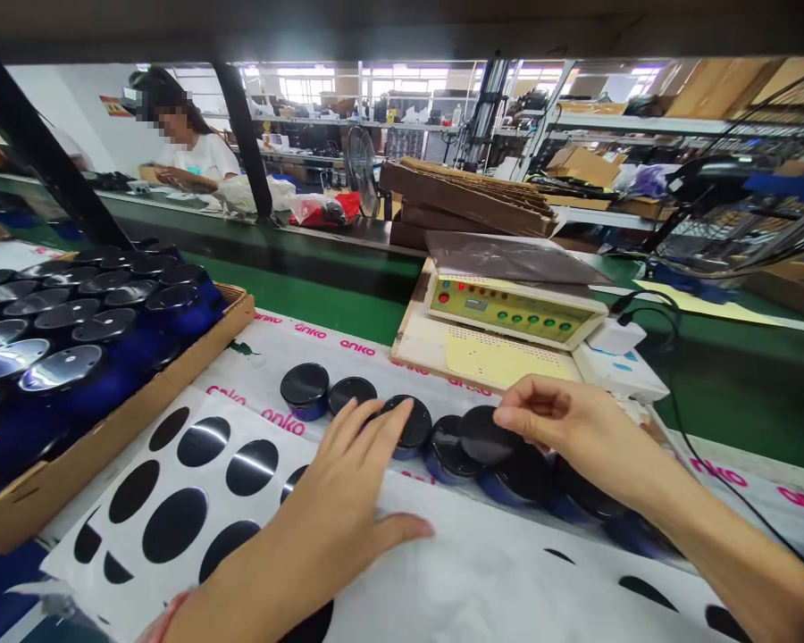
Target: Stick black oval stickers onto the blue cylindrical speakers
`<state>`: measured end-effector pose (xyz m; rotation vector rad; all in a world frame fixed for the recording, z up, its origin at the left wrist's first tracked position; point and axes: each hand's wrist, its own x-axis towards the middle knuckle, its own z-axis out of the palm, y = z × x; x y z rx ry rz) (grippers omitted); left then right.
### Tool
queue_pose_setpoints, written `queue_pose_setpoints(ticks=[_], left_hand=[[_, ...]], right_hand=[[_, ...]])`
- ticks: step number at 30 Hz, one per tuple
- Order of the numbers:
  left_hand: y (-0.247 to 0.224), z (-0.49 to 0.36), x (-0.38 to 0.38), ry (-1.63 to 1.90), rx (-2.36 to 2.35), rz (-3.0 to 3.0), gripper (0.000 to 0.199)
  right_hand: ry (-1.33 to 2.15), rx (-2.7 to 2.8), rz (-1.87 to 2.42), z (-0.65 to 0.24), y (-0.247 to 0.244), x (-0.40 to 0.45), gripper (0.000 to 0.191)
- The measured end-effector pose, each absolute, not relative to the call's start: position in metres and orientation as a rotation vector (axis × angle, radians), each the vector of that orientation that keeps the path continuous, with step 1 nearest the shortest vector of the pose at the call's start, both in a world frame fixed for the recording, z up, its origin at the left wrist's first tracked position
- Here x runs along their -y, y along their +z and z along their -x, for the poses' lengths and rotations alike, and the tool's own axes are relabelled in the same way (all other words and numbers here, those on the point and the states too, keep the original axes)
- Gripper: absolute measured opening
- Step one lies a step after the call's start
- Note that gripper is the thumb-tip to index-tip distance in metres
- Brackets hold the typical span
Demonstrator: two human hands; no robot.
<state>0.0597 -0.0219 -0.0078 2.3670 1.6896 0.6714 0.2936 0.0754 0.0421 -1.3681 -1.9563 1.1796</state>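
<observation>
Pinched between the thumb and fingers of my right hand [563, 420] is a thin round black sticker [486, 436], held over the row of blue cups with black tops. My left hand [341, 482] has its fingers spread; the fingertips reach to one black-topped cup [410, 427] in that row. Further left stand another cup [352, 393] and the end cup [305, 390]. Under my left hand and forearm lies a white sheet [415, 572] with round black stickers [174, 525] on it. My right hand and wrist partly cover the cups at the right end.
At left, a cardboard tray [234, 313] holds several rows of blue cups with black tops. Behind the row sits a yellow-fronted control box [509, 313] with buttons and a cable. A person [201, 156] works across the bench. A dark shelf edge [402, 31] spans overhead.
</observation>
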Motion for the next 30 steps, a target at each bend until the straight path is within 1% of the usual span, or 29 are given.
queue_pose_setpoints(ticks=[2,4,6,9,12,15,18,24,30], left_hand=[[-0.007,-0.075,0.001,0.716,-1.563,-2.464,0.093],[-0.013,-0.085,-0.014,0.735,-1.498,-2.490,0.091],[-0.021,-0.091,-0.021,0.736,-1.491,-2.467,0.090],[-0.028,-0.093,-0.021,0.747,-1.495,-2.445,0.088],[-0.029,-0.093,-0.019,0.778,-1.500,-2.420,0.091],[-0.028,-0.093,-0.019,0.790,-1.500,-2.375,0.097],[-0.029,-0.093,-0.019,0.782,-1.488,-2.372,0.098],[-0.030,-0.094,-0.020,0.776,-1.486,-2.372,0.095],[-0.030,-0.093,-0.020,0.761,-1.476,-2.383,0.091]], right_hand=[[1.225,1.905,1.357,-0.293,0.038,-0.083,0.038],[1.219,1.901,1.330,-0.290,0.031,-0.084,0.039],[1.233,1.897,1.308,-0.287,0.025,-0.082,0.039],[1.397,1.771,1.290,-0.288,0.016,-0.081,0.035],[1.503,1.655,1.314,-0.290,0.011,-0.083,0.033],[1.454,1.722,1.340,-0.289,0.010,-0.085,0.036],[1.411,1.784,1.363,-0.284,0.009,-0.085,0.038],[1.389,1.815,1.360,-0.283,0.003,-0.084,0.031],[1.288,1.909,1.361,-0.285,-0.003,-0.081,0.028]])
